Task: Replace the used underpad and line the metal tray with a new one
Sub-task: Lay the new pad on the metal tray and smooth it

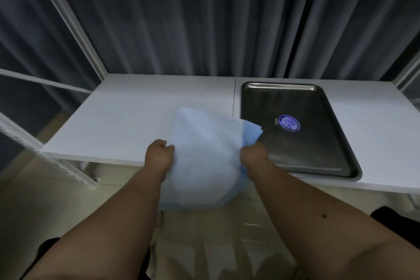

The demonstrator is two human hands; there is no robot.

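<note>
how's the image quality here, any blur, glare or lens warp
Head view: dim and soft overall; the underpad held by the left hand and right hand is motion-blurred; the metal tray shows faint streaky sheen, its round sticker unreadable; wide-angle warp bends the frame posts.

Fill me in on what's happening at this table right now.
A person stands at a white table and grips a folded, light blue underpad with both hands, the left hand on its left edge and the right hand on its right edge. The pad hangs over the table's near edge, just left of a metal tray. The tray lies bare on the right side of the table, with only a round blue sticker inside it, so it is not yet lined.
</note>
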